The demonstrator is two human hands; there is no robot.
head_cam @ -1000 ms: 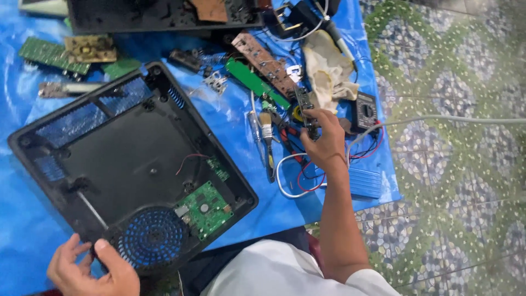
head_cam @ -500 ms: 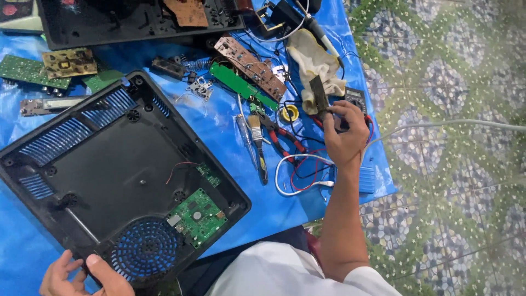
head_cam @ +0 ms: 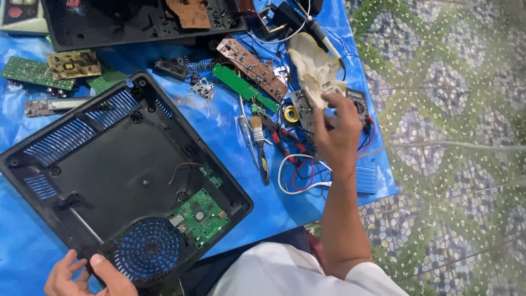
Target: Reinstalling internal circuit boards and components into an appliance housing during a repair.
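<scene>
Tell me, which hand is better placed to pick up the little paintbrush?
Probably the right hand. It hovers over the heap of tools and wires, near the small wooden-handled paintbrush on the blue plastic sheet. The left hand is far off, gripping the corner of the black plastic appliance casing.

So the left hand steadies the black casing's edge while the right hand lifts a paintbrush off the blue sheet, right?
Not quite. In the head view the right hand holds a pale cloth, not the paintbrush, which lies untouched on the blue sheet. The left hand does steady the black casing.
</scene>
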